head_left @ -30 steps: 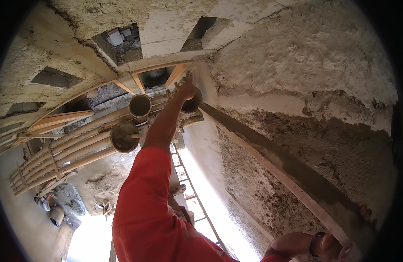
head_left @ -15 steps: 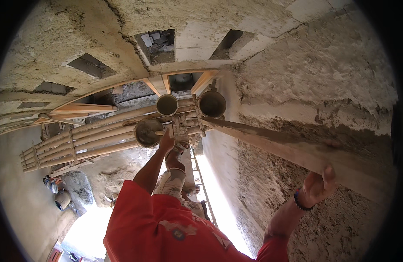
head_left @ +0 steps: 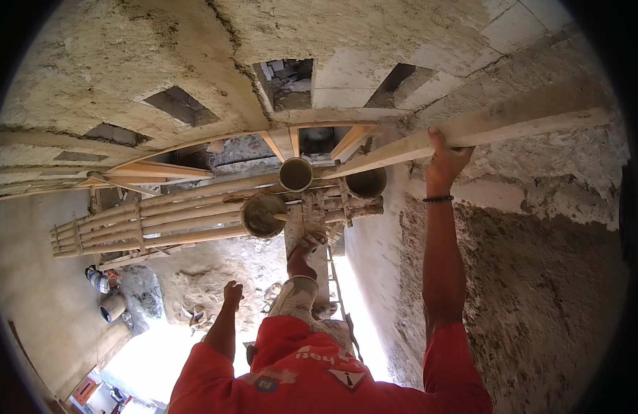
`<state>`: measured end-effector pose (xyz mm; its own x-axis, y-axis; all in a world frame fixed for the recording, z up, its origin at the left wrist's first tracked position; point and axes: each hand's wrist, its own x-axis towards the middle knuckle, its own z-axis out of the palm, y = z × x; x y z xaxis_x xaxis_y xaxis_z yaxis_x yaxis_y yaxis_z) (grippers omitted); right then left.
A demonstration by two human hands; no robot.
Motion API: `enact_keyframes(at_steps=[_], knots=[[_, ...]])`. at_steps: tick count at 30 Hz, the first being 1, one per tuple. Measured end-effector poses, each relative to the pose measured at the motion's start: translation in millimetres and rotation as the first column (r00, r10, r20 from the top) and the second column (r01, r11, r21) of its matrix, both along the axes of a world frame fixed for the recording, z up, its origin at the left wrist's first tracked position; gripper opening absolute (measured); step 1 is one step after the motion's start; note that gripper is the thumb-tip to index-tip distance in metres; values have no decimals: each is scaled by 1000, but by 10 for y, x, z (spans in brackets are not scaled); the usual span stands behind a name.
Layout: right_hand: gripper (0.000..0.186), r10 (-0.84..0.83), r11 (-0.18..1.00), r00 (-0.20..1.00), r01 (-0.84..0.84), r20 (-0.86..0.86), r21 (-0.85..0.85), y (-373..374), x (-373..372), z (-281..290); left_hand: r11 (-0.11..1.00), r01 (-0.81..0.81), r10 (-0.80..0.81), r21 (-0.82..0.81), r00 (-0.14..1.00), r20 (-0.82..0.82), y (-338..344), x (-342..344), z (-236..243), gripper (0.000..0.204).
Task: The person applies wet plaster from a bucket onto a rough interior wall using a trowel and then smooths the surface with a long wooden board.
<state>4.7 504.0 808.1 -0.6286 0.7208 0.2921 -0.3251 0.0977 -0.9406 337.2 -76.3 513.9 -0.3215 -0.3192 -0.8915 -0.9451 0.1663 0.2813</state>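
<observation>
My right hand [head_left: 445, 165] is raised at the upper right and grips a long straight wooden board [head_left: 526, 117], its thumb on the near face and its other fingers partly hidden. The board slants from above the dark bucket at the scaffold up to the right, across the plastered wall. My left hand [head_left: 233, 294] hangs low on the left side, its fingers loosely apart with nothing visible in them. Ahead of it, on the scaffold, stands a mortar bucket [head_left: 264, 210] with a short wooden handle [head_left: 281, 217] sticking out.
Another bucket [head_left: 295, 174] and a dark bucket [head_left: 366, 183] stand at the far side of the pole scaffold [head_left: 160, 224]. My foot rests on a narrow plank [head_left: 313, 214]. A ladder [head_left: 336, 283] drops beside it. Rough wall [head_left: 512, 297] rises on the right.
The board has swung up and away, my right hand rising with it from the lower right. My left hand has drawn back from the mortar bucket toward the lower left.
</observation>
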Motion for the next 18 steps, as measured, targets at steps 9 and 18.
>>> enact_keyframes(at_steps=[9, 18], knots=[[69, -199, 978, 977, 194, 78, 74, 274, -552, -295, 993, -104, 105, -47, 994, 15, -281, 414, 111, 28], [98, -392, 916, 867, 336, 309, 219, 1032, -1144, -449, 998, -48, 47, 34, 998, 35, 7, -34, 443, 45]])
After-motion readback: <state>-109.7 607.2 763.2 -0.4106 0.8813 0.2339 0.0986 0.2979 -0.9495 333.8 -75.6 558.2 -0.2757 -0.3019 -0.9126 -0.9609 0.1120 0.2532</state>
